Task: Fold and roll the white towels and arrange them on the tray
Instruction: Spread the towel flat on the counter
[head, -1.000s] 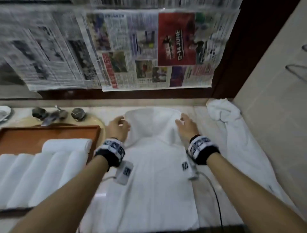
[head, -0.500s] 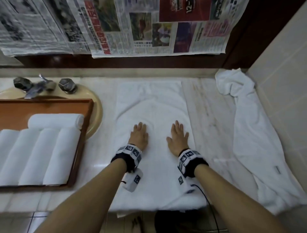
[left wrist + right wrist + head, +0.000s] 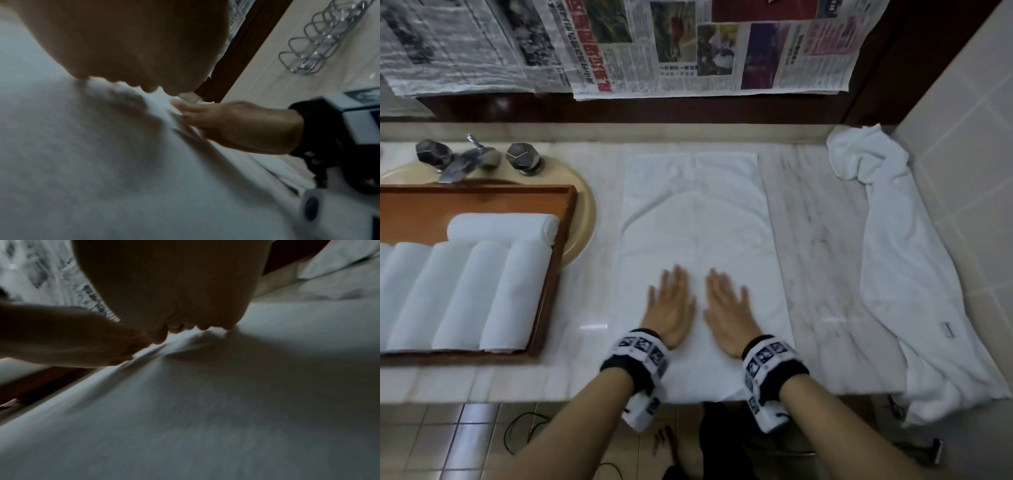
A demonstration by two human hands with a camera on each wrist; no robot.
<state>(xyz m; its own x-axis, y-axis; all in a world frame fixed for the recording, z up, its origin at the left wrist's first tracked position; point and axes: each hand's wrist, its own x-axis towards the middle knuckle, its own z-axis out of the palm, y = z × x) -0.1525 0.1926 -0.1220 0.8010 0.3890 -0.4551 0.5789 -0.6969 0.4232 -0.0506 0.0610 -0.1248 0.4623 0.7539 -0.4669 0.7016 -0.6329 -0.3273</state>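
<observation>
A folded white towel lies flat on the marble counter, its near end hanging over the front edge. My left hand and right hand press flat on its near half, side by side, fingers straight. The wrist views show each palm on white cloth. A wooden tray at left holds several rolled white towels, with one roll lying crosswise behind them. An unfolded white towel sprawls along the counter's right side.
A faucet with two knobs and a beige sink rim sit behind the tray. Newspaper covers the wall behind. A tiled wall closes the right side. Floor tiles and a cable lie below the counter edge.
Both hands let go of the towel's far end after laying it flat, then drew back toward me and now press flat on its near half.
</observation>
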